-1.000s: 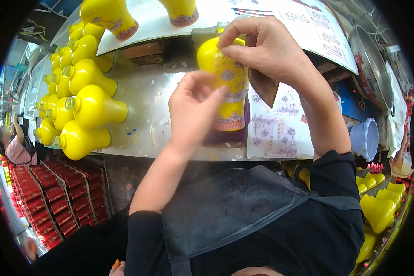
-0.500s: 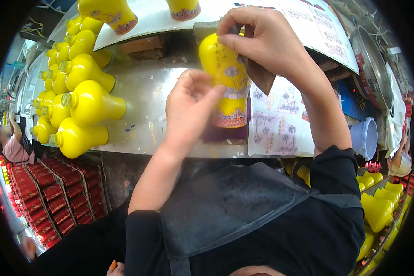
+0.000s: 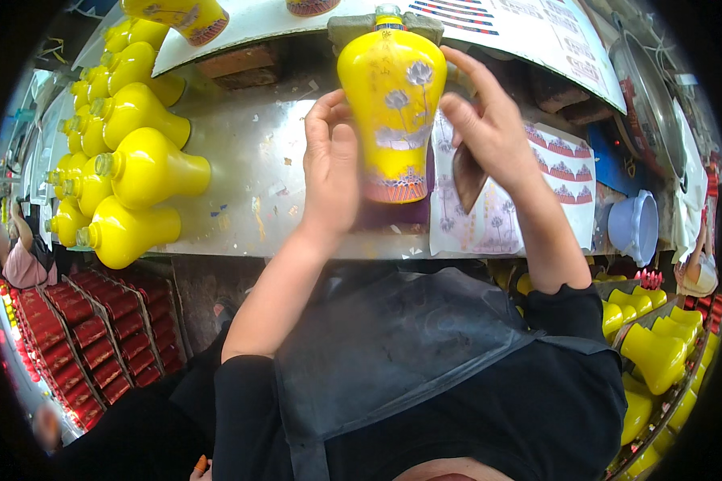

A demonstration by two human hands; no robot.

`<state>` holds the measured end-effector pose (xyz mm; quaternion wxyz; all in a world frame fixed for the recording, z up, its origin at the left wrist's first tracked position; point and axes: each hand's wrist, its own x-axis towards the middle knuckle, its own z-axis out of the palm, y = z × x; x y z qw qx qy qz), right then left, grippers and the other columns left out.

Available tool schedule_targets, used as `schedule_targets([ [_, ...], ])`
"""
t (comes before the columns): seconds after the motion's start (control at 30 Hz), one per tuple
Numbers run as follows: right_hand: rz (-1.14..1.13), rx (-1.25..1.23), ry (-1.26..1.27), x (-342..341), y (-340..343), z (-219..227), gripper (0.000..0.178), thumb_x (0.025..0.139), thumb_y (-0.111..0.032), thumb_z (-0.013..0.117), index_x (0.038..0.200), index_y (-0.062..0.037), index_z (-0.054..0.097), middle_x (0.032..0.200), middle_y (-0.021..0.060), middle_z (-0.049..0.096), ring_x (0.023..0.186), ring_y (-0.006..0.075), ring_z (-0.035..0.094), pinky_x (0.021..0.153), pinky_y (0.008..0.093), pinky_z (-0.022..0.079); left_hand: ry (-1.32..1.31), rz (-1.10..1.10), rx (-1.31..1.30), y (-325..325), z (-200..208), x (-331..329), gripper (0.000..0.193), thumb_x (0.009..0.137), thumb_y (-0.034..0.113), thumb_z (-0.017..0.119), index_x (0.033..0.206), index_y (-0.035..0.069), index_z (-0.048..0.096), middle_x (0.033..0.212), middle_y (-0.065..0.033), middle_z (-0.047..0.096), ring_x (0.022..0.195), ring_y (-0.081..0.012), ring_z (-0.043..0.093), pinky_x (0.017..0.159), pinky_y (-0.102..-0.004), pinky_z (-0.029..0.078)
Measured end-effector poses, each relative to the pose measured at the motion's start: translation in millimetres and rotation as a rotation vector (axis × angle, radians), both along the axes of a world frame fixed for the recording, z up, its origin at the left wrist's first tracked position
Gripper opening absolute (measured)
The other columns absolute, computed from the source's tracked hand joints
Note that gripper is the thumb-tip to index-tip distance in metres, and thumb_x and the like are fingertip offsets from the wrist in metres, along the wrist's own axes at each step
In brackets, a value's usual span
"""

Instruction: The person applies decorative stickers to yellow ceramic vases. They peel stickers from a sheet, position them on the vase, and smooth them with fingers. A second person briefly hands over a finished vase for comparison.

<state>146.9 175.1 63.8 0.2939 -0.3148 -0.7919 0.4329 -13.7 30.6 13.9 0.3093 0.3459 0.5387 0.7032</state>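
A glossy yellow bottle (image 3: 391, 104) with grey lotus decals and a patterned band at its base lies in front of me. Its clear glass neck rests by a grey block (image 3: 341, 30), and a dark purple pad (image 3: 389, 215) shows beneath its base. Along the bottle's left side is my left hand (image 3: 329, 164), fingers curled against it, their tips partly hidden. My right hand (image 3: 489, 120) is at the other side, thumb and forefinger reaching toward the bottle's shoulder. Tucked in its remaining fingers is a thin brown flat scraper (image 3: 468, 178).
Decal sheets (image 3: 565, 160) lie to the right of the bottle, near a pale blue bucket (image 3: 634, 228). Several plain yellow bottles (image 3: 156, 168) lie stacked at left. A raised white board (image 3: 529, 48) spans the back. Red boxes (image 3: 96, 337) stand lower left; more yellow bottles fill a rack (image 3: 658, 353) at right.
My right hand has come down from the bottle's neck to its right side. My left hand has moved from the front to the left side. The bottle's neck is now uncovered.
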Motion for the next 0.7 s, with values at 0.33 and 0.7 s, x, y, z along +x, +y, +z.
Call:
schedule_targets([
  [0.33, -0.108, -0.319, 0.166, -5.0, -28.1, -20.0, 0.072, 0.085, -0.028, 0.080, 0.141, 0.0024, 0.046, 0.077, 0.0066, 0.064, 0.057, 0.0093, 0.058, 0.050, 0.0246, 0.045, 0.212, 0.129, -0.103, -3.1, 8.1, 3.2, 0.036, 0.086, 0.013, 0.080, 0.114, 0.001, 0.062, 0.113, -0.0086, 0.059, 0.099, -0.0174, 0.061, 0.087, -0.0314, 0.052],
  [0.7, -0.077, -0.435, 0.162, -2.0, -32.8, -22.2, 0.072, 0.094, -0.035, 0.074, 0.146, 0.0042, 0.043, 0.118, 0.0190, 0.066, 0.087, 0.0166, 0.068, 0.074, 0.0293, 0.055, -0.043, 0.026, -0.065, -0.2, 14.5, 3.2, 0.038, 0.104, 0.019, 0.060, 0.136, 0.002, 0.049, 0.127, -0.0102, 0.057, 0.115, -0.0161, 0.056, 0.100, -0.0318, 0.047],
])
